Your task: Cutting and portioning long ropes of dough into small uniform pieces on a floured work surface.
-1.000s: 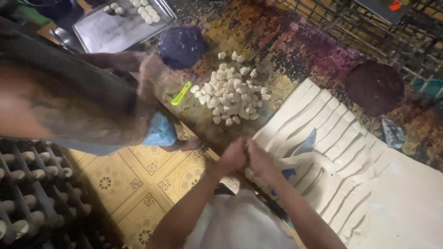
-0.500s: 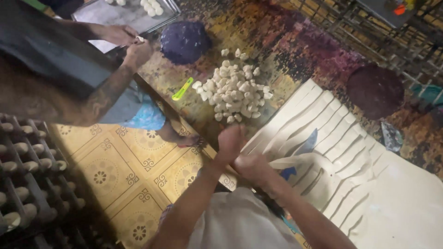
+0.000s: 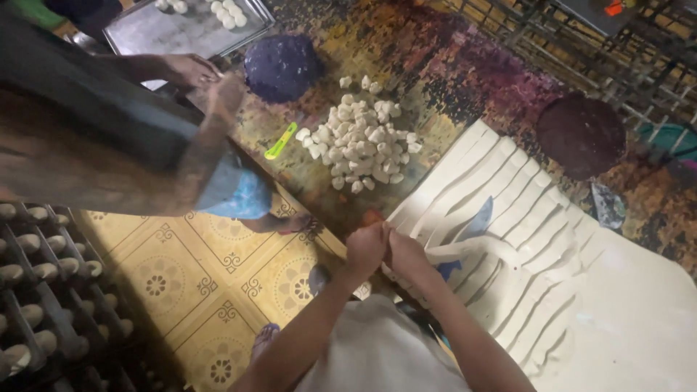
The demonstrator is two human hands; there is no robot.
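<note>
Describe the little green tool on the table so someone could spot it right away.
Start at the heap of small white dough pieces in the middle of the stained worktable. Just left of it, near the table edge, lies the green tool. It alone is bright lime and slender.

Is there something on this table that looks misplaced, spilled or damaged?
Nothing looks spilled or broken. A few white dough pieces lie apart from the main pile, and a green tool lies beside it. Both hands, left and right, work at the cut dough strips.
</note>
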